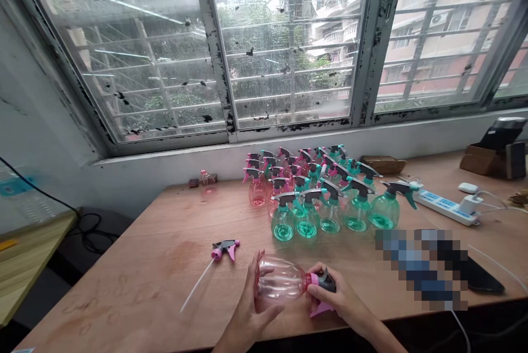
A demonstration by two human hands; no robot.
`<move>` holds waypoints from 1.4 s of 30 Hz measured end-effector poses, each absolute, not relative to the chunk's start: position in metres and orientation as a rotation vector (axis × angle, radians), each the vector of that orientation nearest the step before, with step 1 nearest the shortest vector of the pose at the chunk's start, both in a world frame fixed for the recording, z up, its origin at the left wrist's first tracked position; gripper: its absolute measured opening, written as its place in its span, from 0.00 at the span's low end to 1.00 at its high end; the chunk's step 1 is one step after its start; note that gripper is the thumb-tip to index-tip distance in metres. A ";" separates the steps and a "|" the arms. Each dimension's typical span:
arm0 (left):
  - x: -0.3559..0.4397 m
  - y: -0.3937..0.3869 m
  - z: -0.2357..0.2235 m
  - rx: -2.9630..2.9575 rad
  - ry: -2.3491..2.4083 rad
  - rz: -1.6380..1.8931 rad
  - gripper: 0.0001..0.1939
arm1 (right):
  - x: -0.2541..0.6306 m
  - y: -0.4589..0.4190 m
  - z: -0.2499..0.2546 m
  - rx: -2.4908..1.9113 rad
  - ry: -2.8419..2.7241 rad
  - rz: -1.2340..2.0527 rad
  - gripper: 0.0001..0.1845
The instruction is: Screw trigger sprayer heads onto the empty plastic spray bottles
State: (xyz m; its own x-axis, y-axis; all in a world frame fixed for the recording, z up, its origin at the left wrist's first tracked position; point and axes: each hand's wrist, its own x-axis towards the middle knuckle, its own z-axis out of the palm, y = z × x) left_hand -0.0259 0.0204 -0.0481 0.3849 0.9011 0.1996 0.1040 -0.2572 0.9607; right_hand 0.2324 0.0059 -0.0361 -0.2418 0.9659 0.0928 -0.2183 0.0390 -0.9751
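Observation:
A clear pink spray bottle point(282, 279) lies sideways between my hands above the front of the table. My left hand point(251, 303) is wrapped round its base end. At the other end, my right hand point(330, 292) grips the black and pink spray head point(325, 280), fitted at the bottle's neck; part of it is hidden by my fingers. To the left, a loose pink and black trigger sprayer point(225, 249) with a long white dip tube point(198, 285) rests on the wood.
Several green and pink spray bottles point(307, 221) stand grouped by the wall. A small pink bottle point(206, 180) is at the back left. On the right are a power strip point(445, 204), a dark phone point(478, 276), cables and a cardboard box point(482, 158). The wooden table's point(136, 281) front edge is near my wrists.

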 end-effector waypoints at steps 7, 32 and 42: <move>-0.026 0.015 -0.041 1.652 0.925 0.977 0.49 | 0.232 0.006 -0.038 -0.835 -1.236 1.465 0.18; -0.026 0.013 -0.043 1.661 0.941 0.939 0.52 | 0.234 0.006 -0.036 -0.842 -1.243 1.433 0.17; -0.025 0.018 -0.050 1.657 0.883 1.007 0.47 | 0.234 0.006 -0.037 -0.880 -1.259 1.419 0.19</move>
